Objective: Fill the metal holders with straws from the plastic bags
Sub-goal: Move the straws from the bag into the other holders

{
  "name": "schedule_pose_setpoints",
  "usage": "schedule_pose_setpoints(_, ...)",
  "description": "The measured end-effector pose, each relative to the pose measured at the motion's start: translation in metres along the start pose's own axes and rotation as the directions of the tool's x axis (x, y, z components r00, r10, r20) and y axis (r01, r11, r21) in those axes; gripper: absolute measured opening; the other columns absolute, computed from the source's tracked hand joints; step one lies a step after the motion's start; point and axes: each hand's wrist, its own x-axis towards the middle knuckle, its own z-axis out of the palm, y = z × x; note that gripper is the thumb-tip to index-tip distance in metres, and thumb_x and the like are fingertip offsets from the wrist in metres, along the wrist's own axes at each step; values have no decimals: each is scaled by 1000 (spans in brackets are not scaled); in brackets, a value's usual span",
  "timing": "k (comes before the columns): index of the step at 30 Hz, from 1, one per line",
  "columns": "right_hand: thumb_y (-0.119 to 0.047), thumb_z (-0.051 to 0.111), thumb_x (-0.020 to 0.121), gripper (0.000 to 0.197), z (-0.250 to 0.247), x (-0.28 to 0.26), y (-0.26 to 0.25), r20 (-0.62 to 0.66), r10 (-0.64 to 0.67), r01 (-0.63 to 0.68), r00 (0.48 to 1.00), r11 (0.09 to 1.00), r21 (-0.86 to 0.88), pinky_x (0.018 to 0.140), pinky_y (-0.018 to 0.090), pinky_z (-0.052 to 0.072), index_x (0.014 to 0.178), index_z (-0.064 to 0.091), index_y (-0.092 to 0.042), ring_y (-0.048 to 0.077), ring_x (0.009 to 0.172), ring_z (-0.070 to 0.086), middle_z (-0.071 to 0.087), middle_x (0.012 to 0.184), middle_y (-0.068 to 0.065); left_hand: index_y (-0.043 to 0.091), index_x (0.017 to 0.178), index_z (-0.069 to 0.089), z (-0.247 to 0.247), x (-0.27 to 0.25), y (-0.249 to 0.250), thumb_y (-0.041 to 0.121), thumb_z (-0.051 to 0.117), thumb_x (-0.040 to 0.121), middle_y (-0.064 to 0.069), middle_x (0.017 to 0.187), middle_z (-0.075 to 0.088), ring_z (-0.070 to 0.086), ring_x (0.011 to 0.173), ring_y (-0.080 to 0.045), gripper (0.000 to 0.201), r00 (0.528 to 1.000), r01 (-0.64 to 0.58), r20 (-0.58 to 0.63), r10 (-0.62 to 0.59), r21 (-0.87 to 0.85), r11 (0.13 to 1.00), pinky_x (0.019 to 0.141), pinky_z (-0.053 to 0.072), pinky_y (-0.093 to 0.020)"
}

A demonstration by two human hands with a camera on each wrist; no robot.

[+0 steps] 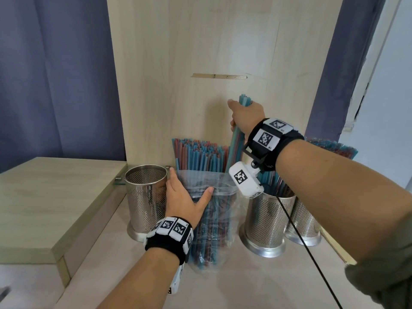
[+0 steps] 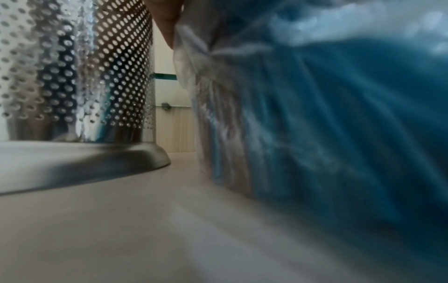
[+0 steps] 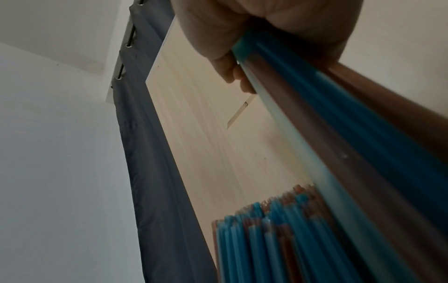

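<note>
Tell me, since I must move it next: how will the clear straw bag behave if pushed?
Likely floppy: the plastic bag is thin, creased film, and the left hand holds its upper part. The straws inside would probably shift, so it may slump or tip.

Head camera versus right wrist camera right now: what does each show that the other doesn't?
Only the head view: the left hand holding the plastic bag, the empty holder beside it, two more holders at right. Only the right wrist view: curtain eyelets overhead and the fingers from below. Both: the right hand gripping a straw bundle before the wooden panel.
</note>
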Motion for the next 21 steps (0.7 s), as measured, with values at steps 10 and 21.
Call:
schedule_pose_setpoints(10, -30, 58, 92, 39, -11, 24, -37, -432, -216, 173, 876, 975, -137, 65, 31, 47, 63, 33, -21, 18, 72, 54, 42, 65, -7, 4, 151, -3, 0, 0, 0, 58, 64, 79, -13, 158, 10, 11, 147, -24, 113, 1000, -4, 0, 4, 26, 1000, 119, 13, -31)
schedule_pose_setpoints(21, -28, 56, 85, 19, -83, 14, -106, -460, -302, 390, 835, 915, 107, 51, 42, 56, 73, 45, -17, 20, 50, 52, 49, 63, 4, 2, 151, -3, -1, -2, 3, 52, 62, 84, -17, 157, 11, 12, 146, -27, 106, 1000, -10, 9, 9, 83, 997, 117, 11, -30)
